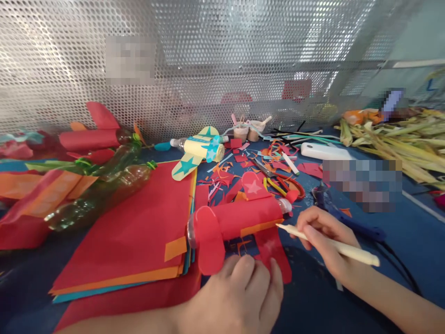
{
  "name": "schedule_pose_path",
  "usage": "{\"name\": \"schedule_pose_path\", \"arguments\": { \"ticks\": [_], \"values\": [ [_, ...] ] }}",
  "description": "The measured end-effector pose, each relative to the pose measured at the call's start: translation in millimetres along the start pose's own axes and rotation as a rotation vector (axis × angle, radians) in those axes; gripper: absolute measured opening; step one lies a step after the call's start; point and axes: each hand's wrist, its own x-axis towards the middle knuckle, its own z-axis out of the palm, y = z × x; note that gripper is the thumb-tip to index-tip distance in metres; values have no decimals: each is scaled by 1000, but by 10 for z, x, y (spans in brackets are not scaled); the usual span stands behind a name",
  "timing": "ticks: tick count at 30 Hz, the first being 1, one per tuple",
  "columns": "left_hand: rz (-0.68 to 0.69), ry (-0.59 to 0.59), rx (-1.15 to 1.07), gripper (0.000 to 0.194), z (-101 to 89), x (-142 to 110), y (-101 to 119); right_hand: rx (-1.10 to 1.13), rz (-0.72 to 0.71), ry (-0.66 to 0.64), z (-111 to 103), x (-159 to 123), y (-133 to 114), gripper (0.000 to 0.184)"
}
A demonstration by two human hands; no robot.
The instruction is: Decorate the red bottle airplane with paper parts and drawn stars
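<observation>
A toy airplane (243, 215), made from a plastic bottle wrapped in red paper, lies in front of me with paper wings and pale stars. An orange strip (262, 226) runs along its near side. My left hand (239, 290) is curled against its near edge, between the tail piece and a wing; the fingertips are partly hidden. A cream-coloured marker (347, 248) is pinched in my right hand (325, 236), its tip close to the orange strip's right end. Left of the airplane lies a stack of coloured paper (139, 222), red on top, with a small orange piece (175, 248).
Behind are a yellow airplane (198, 150), paper scraps, scissors (274, 178) and two small cups (240, 132). Green bottles (100, 195) stand left. At right lie a blue glue gun (351, 218) with a cord, a white object (325, 150) and dry husks (399, 139).
</observation>
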Motion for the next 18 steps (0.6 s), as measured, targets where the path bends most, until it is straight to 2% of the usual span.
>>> {"name": "schedule_pose_path", "arguments": {
  "ticks": [2,7,14,18],
  "values": [
    [-49,-3,86,31,-25,-2,-57,21,-20,-17,6,2,28,21],
    [-74,-47,281,42,-48,18,-220,141,-68,-39,40,13,88,19],
    [-44,-112,408,42,-31,61,-425,164,-245,110,36,155,-44,23],
    [-49,-156,472,48,-17,49,-510,85,-175,59,-63,230,-122,18]
  ]
}}
